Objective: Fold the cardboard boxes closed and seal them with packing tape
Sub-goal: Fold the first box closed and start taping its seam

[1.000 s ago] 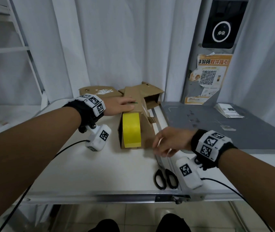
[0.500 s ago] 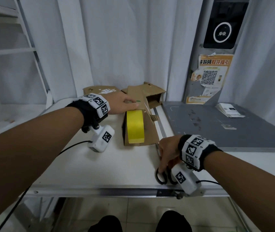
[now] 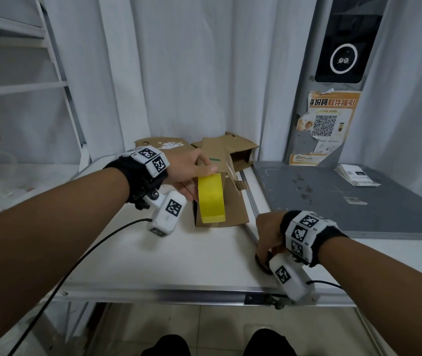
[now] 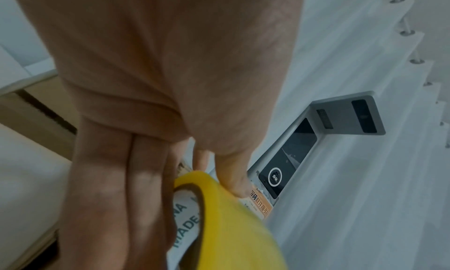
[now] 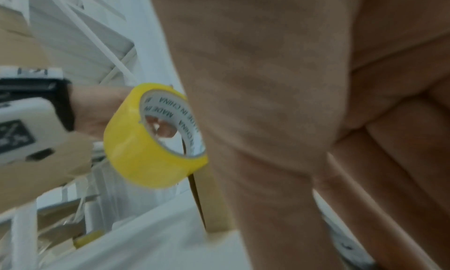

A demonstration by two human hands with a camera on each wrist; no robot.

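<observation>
My left hand (image 3: pixel 184 168) is at centre frame in the head view, holding the yellow tape roll (image 3: pixel 211 199). The thumb lies over the top of the roll. In the left wrist view the fingers (image 4: pixel 116 187) run down the roll's side, and in the right wrist view a fingertip shows through the core. The roll stands on edge, against the cardboard box (image 3: pixel 233 201), which lies flat on the white table (image 3: pixel 168 255), just right of the roll. A strip of yellow tape runs down the box's near face to its lower edge.

My right hand (image 3: pixel 267 235) is at lower right of the head view, down on the table near the front edge, knuckles up, fingers curled under. A dark curved bit of scissors handle (image 3: pixel 261 264) shows beneath the hand, mostly hidden by it and the wrist camera. Cannot tell from any view whether the fingers are through the loops or only resting on them. Right wrist view is mostly palm and blur.

Behind the taped box, upper centre, a second cardboard box (image 3: pixel 240 155) sits with its end open toward the right, and a flat cardboard piece (image 3: pixel 163 145) lies left of it. A grey mat (image 3: pixel 333 201) covers the right side of the table. An orange notice with a QR code (image 3: pixel 328 122) is stuck on the grey panel above.
</observation>
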